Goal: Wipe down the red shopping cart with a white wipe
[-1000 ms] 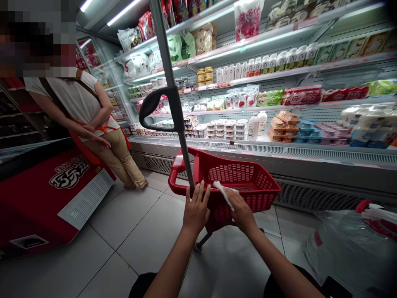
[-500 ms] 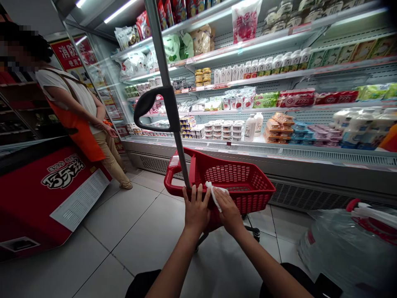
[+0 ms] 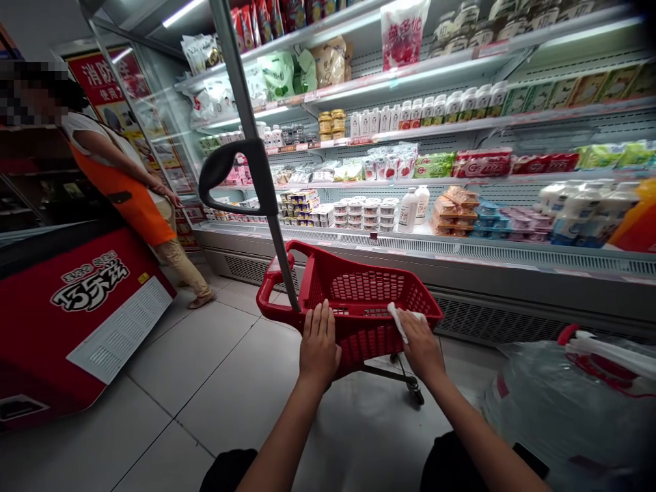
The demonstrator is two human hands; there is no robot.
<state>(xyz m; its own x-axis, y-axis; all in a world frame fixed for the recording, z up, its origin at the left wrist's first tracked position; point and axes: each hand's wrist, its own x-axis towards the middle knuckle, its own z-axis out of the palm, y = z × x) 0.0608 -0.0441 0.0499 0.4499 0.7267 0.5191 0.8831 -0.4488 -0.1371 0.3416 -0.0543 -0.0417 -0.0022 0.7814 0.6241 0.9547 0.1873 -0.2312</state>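
Observation:
A red plastic shopping cart with perforated basket walls stands in front of me on wheels. Its long grey handle pole ends in a black grip at the upper left. My left hand lies flat against the near side of the basket, fingers extended and close together. A white cloth, perhaps a tissue, is under my right hand, whose fingers press it onto the near rim toward the right end. The undersides of both hands are hidden.
Behind the cart runs an open refrigerated shelf stocked with dairy goods. A large clear water jug stands at the right. On the left are a red chest freezer and a person in an orange apron.
My right hand has slid right along the basket rim with the white cloth, away from my left hand. My left hand's fingers have drawn closer together. The view has shifted slightly.

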